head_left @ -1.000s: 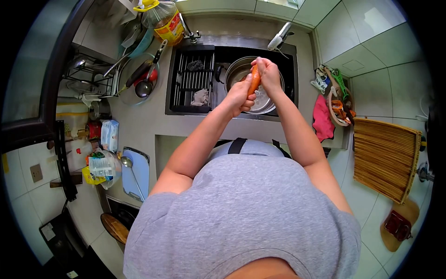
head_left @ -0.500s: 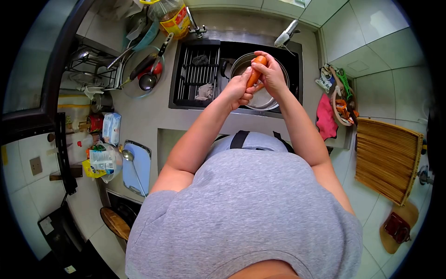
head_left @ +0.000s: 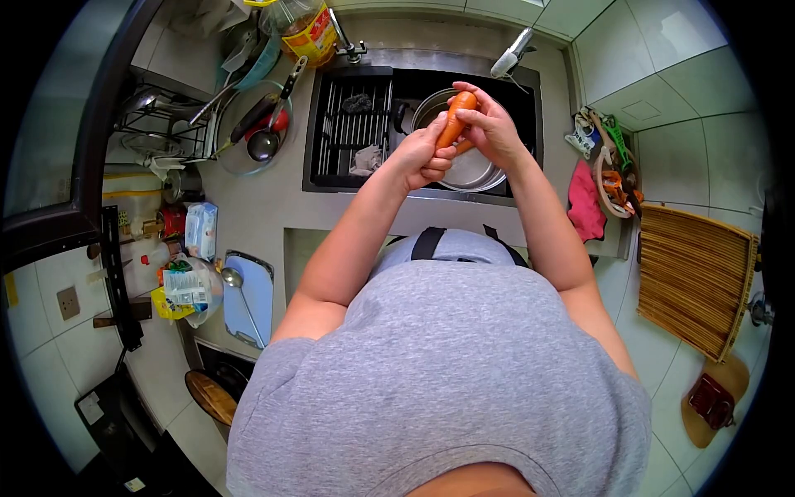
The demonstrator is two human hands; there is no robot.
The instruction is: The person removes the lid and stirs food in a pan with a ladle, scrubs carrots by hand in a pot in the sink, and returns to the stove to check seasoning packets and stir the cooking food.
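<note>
An orange carrot (head_left: pixel 455 120) is held tilted above a metal pot (head_left: pixel 474 176) in the dark sink. My left hand (head_left: pixel 422 154) is closed around the carrot's lower end. At its upper end, the fingers and thumb of my right hand (head_left: pixel 495 132) grip it from the side. Below the hands, another orange piece (head_left: pixel 465 147) shows over the pot, partly covered by my fingers; it looks like a second carrot. Both hands hide much of the pot's inside.
Left of the pot, a black rack (head_left: pixel 335 124) spans the sink. The faucet (head_left: pixel 512 55) is behind it to the right. A glass bowl (head_left: pixel 236 161) with a ladle (head_left: pixel 264 146) stands on the left counter, a basket (head_left: pixel 613 195) on the right. A blue cutting board (head_left: pixel 248 290) lies nearer.
The carrot and both hands have shifted very slightly, and my right hand's fingers have spread a little along the carrot. The camera view has moved a little.
</note>
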